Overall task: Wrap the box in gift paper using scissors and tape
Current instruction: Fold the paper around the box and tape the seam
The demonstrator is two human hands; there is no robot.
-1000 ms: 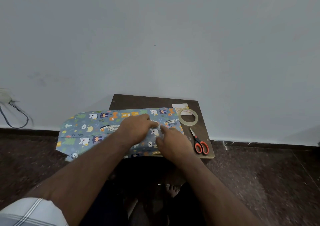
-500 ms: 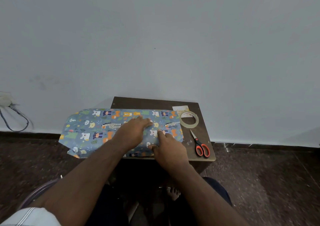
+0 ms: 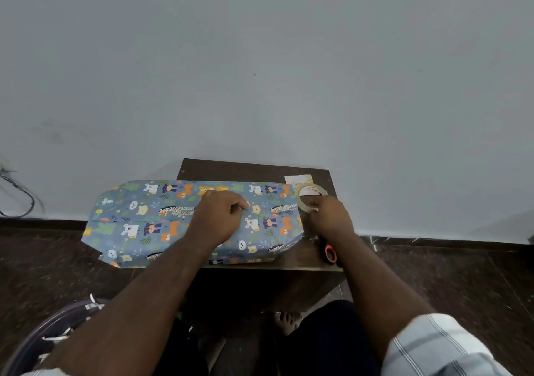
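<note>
Two hands are at work, each with its own job. Your left hand [image 3: 219, 217] rests on top of the paper [image 3: 138, 219], fingers curled, pressing the overlap down; whether it pinches a fold I cannot tell. The paper lies across the small dark surface [image 3: 254, 170], its left end hanging past the edge, and the box under it is hidden. Judge that paper as thin, slick and quick to spring open, so keep your weight on the seam and hold it there, not at the loose ends. Your right hand [image 3: 329, 219] has its fingers curled on the near rim of the tape roll [image 3: 310, 199], which sits just beside the paper's right end. Expect the roll to be light and stiff; grip its rim. Only a red handle of the scissors [image 3: 331, 254] shows beneath your right wrist.
</note>
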